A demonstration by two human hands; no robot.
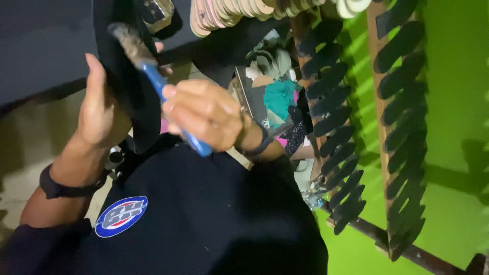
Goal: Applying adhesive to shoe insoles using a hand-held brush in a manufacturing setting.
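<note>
Left hand (99, 109) at nine o'clock: closed on black shoe upper (133, 97), thumb raised along its edge. Blue-handled brush (153, 76) at centre: bristle end pressed against upper at eleven o'clock. Right hand (204, 114): wrapped tightly round brush handle. Racks of black soles (402, 102) at three o'clock, against green wall (453, 66). Judged risk: smearing onto left thumb or dark shirt (204, 214), caused by closeness of bristles.
</note>
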